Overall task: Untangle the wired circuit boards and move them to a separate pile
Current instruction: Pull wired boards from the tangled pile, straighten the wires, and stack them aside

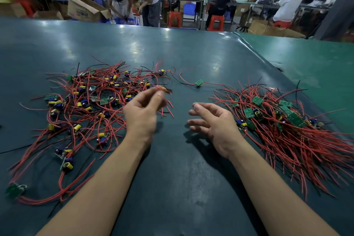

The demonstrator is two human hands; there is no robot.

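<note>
Tangled pile (86, 101) of wired boards sprawled at left on the dark table (172, 168), left hand (142, 115) pinching blurred red wires (162, 90) at its right edge, lone board (199, 82) beyond with leads running left-right, right hand (212, 122) fingers spread, sorted pile (287, 126) at right, wires trailing toward the near-right.

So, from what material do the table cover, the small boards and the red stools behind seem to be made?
Table cover: likely a rubber or vinyl mat, dark teal and glossy; it reflects the ceiling lights and its right edge curls. Small boards: green laminate, probably fibreglass circuit board, flat and thin with a matte face. Red stools: probably moulded plastic, uniform in colour, though blurred at this distance.
</note>
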